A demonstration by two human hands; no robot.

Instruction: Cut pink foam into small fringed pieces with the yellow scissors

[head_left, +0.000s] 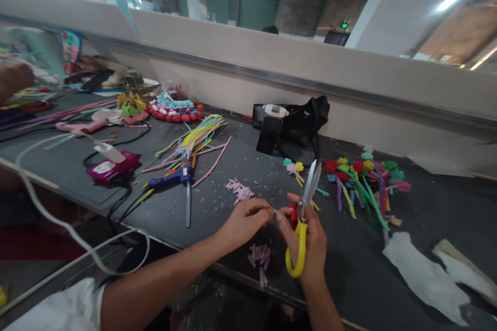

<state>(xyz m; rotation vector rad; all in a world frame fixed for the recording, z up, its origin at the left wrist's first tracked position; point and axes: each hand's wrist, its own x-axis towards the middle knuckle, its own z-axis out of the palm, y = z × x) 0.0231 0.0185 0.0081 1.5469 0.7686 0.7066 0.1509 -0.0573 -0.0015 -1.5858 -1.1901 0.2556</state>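
My left hand [250,222] is closed in a pinch, its fingertips meeting those of my right hand around a small pale piece [274,211] that is mostly hidden. My right hand [312,240] grips a pair of scissors [309,189] with red and yellow handles, blades pointing up and slightly parted; its thumb and forefinger touch the same piece. Beyond my left hand lies a pile of short lilac pipe-cleaner pieces [239,190]. A second lilac pile [259,256] sits below my hands, near the table's front edge.
Left of my hands are a blue glue gun [171,178], long pipe cleaners [200,137] and a magenta power strip [112,167] with a white cable. A phone [269,134] leans on a black bag [305,124]. Pipe-cleaner flowers [365,176] and a white cloth sleeve [425,274] lie right. Another person's hand [14,80] shows far left.
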